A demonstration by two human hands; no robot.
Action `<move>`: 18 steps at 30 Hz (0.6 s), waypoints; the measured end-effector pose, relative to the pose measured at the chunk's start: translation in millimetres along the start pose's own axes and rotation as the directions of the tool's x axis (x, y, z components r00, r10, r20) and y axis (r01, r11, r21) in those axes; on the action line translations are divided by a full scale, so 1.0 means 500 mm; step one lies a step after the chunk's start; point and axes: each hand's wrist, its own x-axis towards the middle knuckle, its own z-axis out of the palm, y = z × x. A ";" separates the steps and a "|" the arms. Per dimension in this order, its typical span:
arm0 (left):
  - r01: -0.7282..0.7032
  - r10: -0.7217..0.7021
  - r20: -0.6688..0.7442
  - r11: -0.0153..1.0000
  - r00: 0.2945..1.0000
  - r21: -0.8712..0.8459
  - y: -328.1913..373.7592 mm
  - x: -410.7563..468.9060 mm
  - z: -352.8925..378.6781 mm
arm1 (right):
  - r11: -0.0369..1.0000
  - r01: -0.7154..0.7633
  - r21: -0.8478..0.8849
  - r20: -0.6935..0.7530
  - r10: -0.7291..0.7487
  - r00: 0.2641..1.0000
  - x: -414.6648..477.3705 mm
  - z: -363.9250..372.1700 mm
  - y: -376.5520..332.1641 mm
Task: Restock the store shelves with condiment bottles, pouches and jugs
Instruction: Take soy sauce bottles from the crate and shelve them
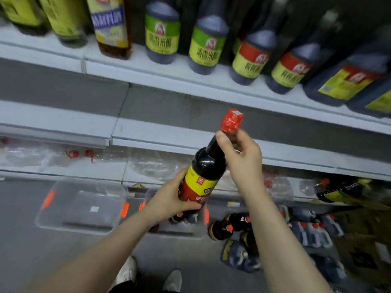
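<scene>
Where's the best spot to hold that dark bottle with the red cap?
Wrap the bottle round its wide labelled body from the left, as the left hand does. The right hand pinches the thin neck below the red cap, which likely only steadies the tilt.

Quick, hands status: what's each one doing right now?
Left hand: grips the lower body of the dark sauce bottle.
Right hand: pinches the same bottle's neck, just under the red cap.
</scene>
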 end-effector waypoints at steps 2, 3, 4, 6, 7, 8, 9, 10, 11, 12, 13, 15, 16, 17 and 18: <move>-0.069 0.069 -0.036 0.998 0.997 -0.007 0.071 -0.008 -0.014 | 0.998 0.060 -0.017 -0.030 -0.060 0.998 0.017 -0.016 -0.077; -0.094 0.093 -0.053 0.995 0.994 -0.023 0.105 -0.010 -0.017 | 0.995 0.092 -0.036 -0.038 -0.093 0.995 0.024 -0.022 -0.111; -0.116 0.113 -0.076 0.992 0.991 -0.042 0.135 -0.012 -0.019 | 0.991 0.121 -0.055 -0.045 -0.124 0.991 0.029 -0.027 -0.142; -0.164 0.153 -0.150 0.984 0.977 -0.068 0.194 -0.017 -0.022 | 0.980 0.179 -0.088 -0.070 -0.185 0.980 0.038 -0.038 -0.203; -0.185 0.170 -0.191 0.981 0.967 -0.065 0.223 -0.021 -0.027 | 0.976 0.199 -0.090 -0.083 -0.206 0.975 0.042 -0.044 -0.233; -0.213 0.196 -0.224 0.975 0.955 -0.057 0.252 -0.023 -0.034 | 0.973 0.217 -0.075 -0.095 -0.223 0.970 0.048 -0.049 -0.265; -0.245 0.225 -0.245 0.968 0.943 -0.055 0.279 -0.023 -0.044 | 0.973 0.226 -0.043 -0.100 -0.229 0.968 0.054 -0.055 -0.295; -0.275 0.251 -0.255 0.959 0.934 -0.063 0.307 -0.022 -0.055 | 0.974 0.228 0.005 -0.096 -0.226 0.969 0.060 -0.060 -0.322; -0.297 0.268 -0.256 0.952 0.929 -0.082 0.330 -0.022 -0.065 | 0.973 0.223 0.060 -0.077 -0.219 0.973 0.066 -0.064 -0.344; -0.316 0.282 -0.253 0.943 0.925 -0.104 0.358 -0.022 -0.075 | 0.969 0.218 0.116 -0.046 -0.214 0.976 0.069 -0.071 -0.364; -0.332 0.294 -0.242 0.933 0.925 -0.136 0.379 -0.022 -0.082 | 0.966 0.209 0.156 -0.011 -0.209 0.978 0.068 -0.079 -0.374; -0.351 0.308 -0.215 0.913 0.927 -0.205 0.419 -0.019 -0.101 | 0.963 0.186 0.193 0.045 -0.198 0.979 0.062 -0.098 -0.383; -0.350 0.307 -0.205 0.908 0.929 -0.230 0.439 -0.019 -0.112 | 0.965 0.156 0.209 0.076 -0.176 0.982 0.057 -0.106 -0.382; -0.350 0.306 -0.198 0.904 0.931 -0.245 0.460 -0.019 -0.124 | 0.966 0.120 0.231 0.120 -0.150 0.981 0.052 -0.115 -0.380; -0.354 0.312 -0.192 0.900 0.930 -0.253 0.480 -0.018 -0.137 | 0.963 0.082 0.256 0.177 -0.130 0.976 0.047 -0.123 -0.377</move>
